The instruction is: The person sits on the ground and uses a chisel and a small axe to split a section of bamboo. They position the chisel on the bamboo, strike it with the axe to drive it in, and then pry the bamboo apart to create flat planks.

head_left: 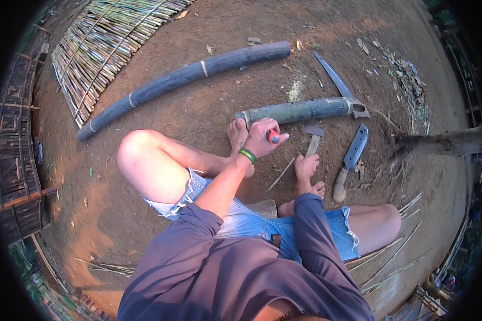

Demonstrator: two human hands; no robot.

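My left hand (262,138), with a green band at its wrist, is closed round a hand tool with a red-and-dark handle (273,136). Its working end is hidden, at the near left end of a short green bamboo section (300,111) lying on the ground. One bare foot (237,134) rests against that end. Lower and to the right, my right hand (307,167) grips a wooden-handled hammer (314,140). The hammer's metal head is just below the bamboo, apart from the red-handled tool.
A handsaw (334,77) lies at the bamboo's right end. A broad blade with a wooden handle (355,147) lies right of the hammer. Beyond stretches a long dark bamboo pole (171,80). A slatted cane mat (104,45) is at far left; a thin stick (280,175) lies between my feet.
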